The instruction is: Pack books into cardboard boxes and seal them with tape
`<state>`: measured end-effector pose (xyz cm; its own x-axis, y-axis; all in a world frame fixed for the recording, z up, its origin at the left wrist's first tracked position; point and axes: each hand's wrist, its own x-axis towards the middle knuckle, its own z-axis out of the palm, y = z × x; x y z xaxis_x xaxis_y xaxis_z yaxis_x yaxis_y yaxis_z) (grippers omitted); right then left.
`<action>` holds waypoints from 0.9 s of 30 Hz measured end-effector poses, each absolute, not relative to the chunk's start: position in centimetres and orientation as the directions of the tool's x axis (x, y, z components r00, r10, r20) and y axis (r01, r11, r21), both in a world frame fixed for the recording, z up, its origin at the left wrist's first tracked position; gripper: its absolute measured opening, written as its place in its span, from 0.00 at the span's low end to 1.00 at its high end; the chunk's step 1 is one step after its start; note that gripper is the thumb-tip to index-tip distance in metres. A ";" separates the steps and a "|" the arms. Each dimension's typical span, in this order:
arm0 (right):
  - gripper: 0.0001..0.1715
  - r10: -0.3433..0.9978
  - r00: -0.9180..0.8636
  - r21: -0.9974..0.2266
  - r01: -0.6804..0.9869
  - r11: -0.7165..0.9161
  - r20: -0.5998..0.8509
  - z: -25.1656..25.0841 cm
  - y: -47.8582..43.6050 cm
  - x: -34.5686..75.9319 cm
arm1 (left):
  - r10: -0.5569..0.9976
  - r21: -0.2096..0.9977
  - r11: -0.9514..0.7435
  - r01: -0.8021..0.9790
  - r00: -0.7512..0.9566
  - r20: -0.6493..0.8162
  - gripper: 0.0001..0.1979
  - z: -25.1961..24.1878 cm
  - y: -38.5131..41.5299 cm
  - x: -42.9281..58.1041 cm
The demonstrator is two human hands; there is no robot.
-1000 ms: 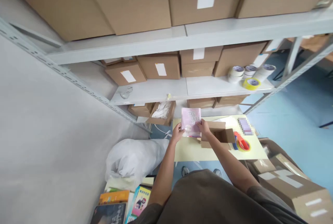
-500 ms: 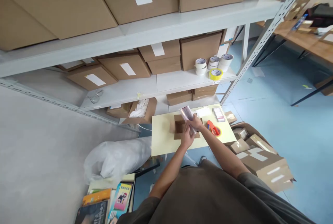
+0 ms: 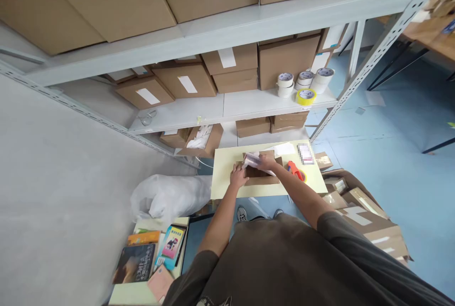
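Observation:
An open cardboard box (image 3: 263, 180) sits on the pale yellow table, its flaps folded outward. My right hand (image 3: 266, 162) is closed on a pinkish package in clear wrapping (image 3: 251, 159), holding it tilted at the box opening. What is inside the wrapping cannot be made out. At the box's left side, my left hand (image 3: 239, 176) grips the flap edge, close to the package's left end. Just right of the box lies an orange-red tape dispenser (image 3: 294, 170) beside a roll of tape.
Shelves (image 3: 199, 109) with cardboard boxes stand behind the table (image 3: 222, 187). Tape rolls (image 3: 304, 96) sit on the middle shelf. A roll of white wrap (image 3: 170, 197) and books (image 3: 137, 263) are at left. Cartons (image 3: 366, 223) pile up on the floor at right.
The package has gone from both hands above the box down to its opening, now in my right hand alone. My left hand has moved to the box's left flap. The view has shifted.

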<state>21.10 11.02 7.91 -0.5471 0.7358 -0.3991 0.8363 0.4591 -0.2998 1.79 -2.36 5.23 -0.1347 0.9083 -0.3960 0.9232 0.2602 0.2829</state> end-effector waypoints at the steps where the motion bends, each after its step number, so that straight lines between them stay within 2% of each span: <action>1: 0.39 0.711 -0.568 -0.301 0.823 0.483 -0.414 7.7 10.9 20.6 | 0.893 0.255 0.256 0.932 -0.128 -0.431 0.37 5.2 -2.3 1.0; 3: 0.44 0.676 -0.597 -0.306 0.802 0.513 -0.432 7.0 10.5 19.7 | 0.880 0.235 0.235 0.943 -0.104 -0.463 0.38 4.9 -2.2 0.1; 6: 0.51 0.655 -0.618 -0.304 0.785 0.539 -0.434 5.8 10.4 19.1 | 0.875 0.243 0.223 0.944 -0.085 -0.476 0.34 4.1 -2.2 -0.2; 10: 0.57 0.642 -0.609 -0.236 0.785 0.573 -0.466 4.6 10.8 19.0 | 0.892 0.295 0.241 0.925 -0.092 -0.442 0.30 3.2 -2.0 -0.4; 17: 0.56 0.621 -0.607 -0.182 0.772 0.610 -0.496 4.3 11.4 18.1 | 0.922 0.428 0.268 0.863 -0.101 -0.373 0.19 2.6 -1.8 -1.4; 22: 0.56 0.632 -0.547 -0.130 0.803 0.581 -0.549 4.4 11.5 17.3 | 0.959 0.520 0.202 0.830 -0.061 -0.275 0.05 2.2 -2.7 -0.9; 25: 0.57 0.643 -0.534 -0.108 0.808 0.579 -0.549 3.9 10.8 17.0 | 0.964 0.534 0.193 0.823 -0.058 -0.259 0.06 1.9 -3.3 -0.5; 27: 0.52 0.641 -0.531 -0.111 0.810 0.575 -0.554 3.3 9.9 17.1 | 0.956 0.519 0.214 0.828 -0.069 -0.285 0.07 1.7 -3.5 -0.4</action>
